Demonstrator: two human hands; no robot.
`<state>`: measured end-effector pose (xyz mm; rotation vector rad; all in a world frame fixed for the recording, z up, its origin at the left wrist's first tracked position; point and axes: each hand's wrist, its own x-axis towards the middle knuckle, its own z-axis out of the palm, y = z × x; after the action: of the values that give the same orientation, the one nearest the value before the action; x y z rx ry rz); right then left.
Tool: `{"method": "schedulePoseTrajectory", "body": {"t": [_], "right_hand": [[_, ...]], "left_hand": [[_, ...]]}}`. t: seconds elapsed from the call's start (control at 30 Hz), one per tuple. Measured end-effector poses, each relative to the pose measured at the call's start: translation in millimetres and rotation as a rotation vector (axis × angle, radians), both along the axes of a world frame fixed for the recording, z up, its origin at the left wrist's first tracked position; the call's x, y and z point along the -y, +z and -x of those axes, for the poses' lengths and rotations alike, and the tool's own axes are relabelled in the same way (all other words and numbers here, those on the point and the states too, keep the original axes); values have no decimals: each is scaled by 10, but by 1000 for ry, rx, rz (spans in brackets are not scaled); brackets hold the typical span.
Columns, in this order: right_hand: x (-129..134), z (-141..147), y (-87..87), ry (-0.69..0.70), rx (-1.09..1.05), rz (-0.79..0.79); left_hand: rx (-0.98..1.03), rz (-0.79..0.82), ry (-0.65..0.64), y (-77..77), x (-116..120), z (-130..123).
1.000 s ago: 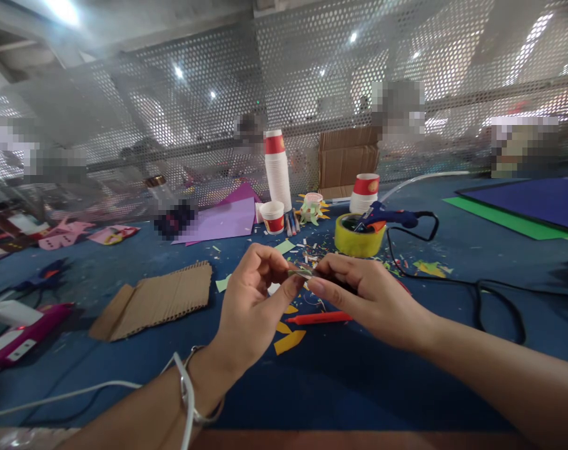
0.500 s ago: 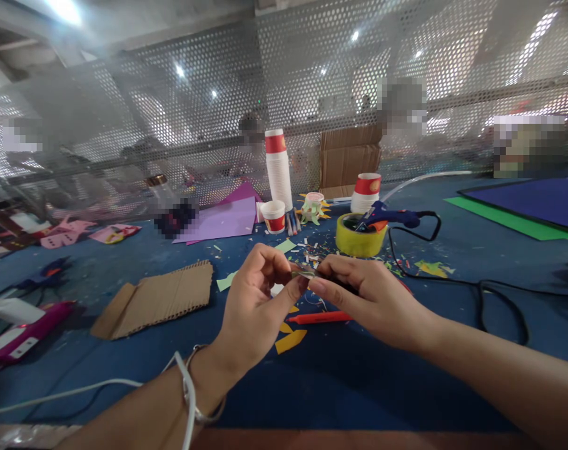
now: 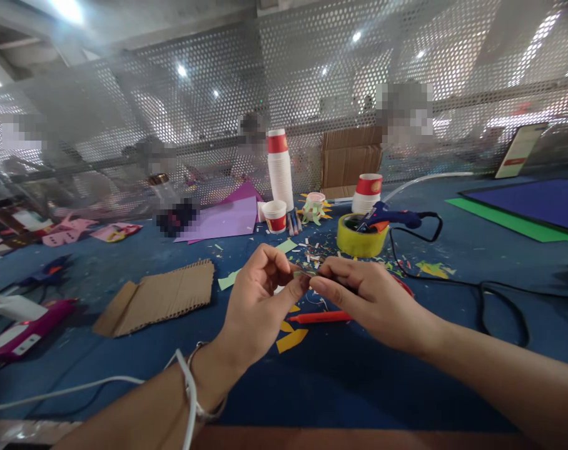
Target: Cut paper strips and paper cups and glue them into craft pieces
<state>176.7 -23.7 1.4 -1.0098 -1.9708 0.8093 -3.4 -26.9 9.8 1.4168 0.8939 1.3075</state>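
Note:
My left hand (image 3: 260, 300) is closed in a pinch on a small piece of pale green paper (image 3: 303, 273), mostly hidden by the fingers. Fingertip to fingertip with it, my right hand (image 3: 368, 294) is wrapped round what look like scissors; a dark part shows at the fingers and a red curved handle (image 3: 405, 286) peeks out behind the knuckles. Below the hands lie an orange-red marker (image 3: 321, 317) and yellow paper scraps (image 3: 291, 340). Light green paper pieces (image 3: 228, 280) are left of the hands.
Beyond the hands stand a cup stack (image 3: 279, 175), a single paper cup (image 3: 275, 217) and a paper-petalled cup (image 3: 315, 207). A glue gun (image 3: 396, 217) rests on yellow tape (image 3: 359, 240), its black cord (image 3: 453, 281) trailing right. Corrugated cardboard (image 3: 162, 297) and a magenta power strip (image 3: 30, 334) lie left.
The fingertips have shifted very slightly, and less of the pale paper shows between them. The camera view has moved a little; the things on the table stay put.

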Motion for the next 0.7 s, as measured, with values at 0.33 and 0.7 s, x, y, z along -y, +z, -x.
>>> {"method": "schedulePoseTrajectory", "body": {"t": [0.33,0.7], "right_hand": [[11,17,-5,-24,27,0],[-57,3,-25,-50,-78,21]], "left_hand": [[148,96,-47,-16,1,-24],[193,155,-42,-44,7,-17]]}}
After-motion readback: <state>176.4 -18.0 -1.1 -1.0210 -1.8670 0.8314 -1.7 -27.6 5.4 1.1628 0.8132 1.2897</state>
